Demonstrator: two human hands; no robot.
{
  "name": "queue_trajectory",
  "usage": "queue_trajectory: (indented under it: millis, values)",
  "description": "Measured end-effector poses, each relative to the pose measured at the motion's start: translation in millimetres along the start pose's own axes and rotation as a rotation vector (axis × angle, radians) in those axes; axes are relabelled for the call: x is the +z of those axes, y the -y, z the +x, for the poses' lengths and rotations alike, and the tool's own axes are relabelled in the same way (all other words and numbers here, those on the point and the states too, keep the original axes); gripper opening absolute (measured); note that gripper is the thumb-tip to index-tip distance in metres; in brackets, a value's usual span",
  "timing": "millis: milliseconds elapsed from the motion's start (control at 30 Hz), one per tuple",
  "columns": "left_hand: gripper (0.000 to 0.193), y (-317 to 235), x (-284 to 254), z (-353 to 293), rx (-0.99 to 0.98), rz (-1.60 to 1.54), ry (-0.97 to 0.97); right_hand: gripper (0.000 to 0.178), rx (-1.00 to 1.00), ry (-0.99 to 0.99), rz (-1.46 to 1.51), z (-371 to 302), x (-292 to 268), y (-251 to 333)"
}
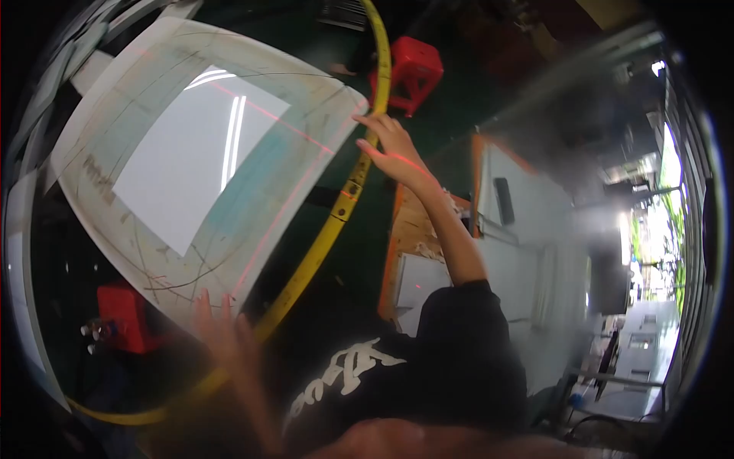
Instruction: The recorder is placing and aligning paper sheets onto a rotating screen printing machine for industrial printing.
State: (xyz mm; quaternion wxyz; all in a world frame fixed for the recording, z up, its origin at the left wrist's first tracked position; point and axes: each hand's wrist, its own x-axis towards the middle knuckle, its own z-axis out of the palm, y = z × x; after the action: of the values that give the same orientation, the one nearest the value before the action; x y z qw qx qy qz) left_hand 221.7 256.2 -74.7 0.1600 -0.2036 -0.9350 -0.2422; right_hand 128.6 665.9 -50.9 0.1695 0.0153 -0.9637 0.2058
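A: Left hand [222,329] over the lower corner of a pale, stained board [245,199], fingers stretched out, smeared by blur. Right hand [394,145] by the right-hand corner, fingers and thumb spread. No grip visible in either. Contact with the rim: cannot tell.

B: And the white sheet [187,161]?

A: Lying on the board, roughly in the middle, glossy under reflected lights. No clip or tape seen along the edges. Could slide or skew if brushed by a sleeve or jolted along with the board.

B: Any worry over alignment?

A: Some. Red light lines [306,135] across board and sheet, red also across the right wrist. Could misread a position from a line broken by the arm.

B: Farther out?

A: Yellow curved rail [306,269], passing below the right hand, near the board's corner. Could pinch fingers there, given a sudden shift of board or rail.

B: Beyond that?

A: Red stool [417,61] past the rail; second red stool [122,314] at lower left. Could trip on either, with eyes kept on the sheet.
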Motion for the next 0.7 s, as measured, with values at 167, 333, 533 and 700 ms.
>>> queue_trajectory:
  millis: [167,333,533,700]
  values:
    - [0.039,-21,13,-16,0.028,-0.085,0.059,0.036,0.549,0.101,-0.315,-173,-62,-66]
    - [0.040,-40,15,-16,0.119,-0.094,0.066,0.045,0.681,0.045,-0.174,-281,-58,-83]
    - [0.041,-66,15,-16,0.218,-0.121,0.074,0.048,0.604,-0.013,-0.292,-298,-39,-66]
    - [0.040,-70,13,-25,0.231,-0.083,0.072,0.047,0.620,-0.017,-0.229,-297,-43,-59]
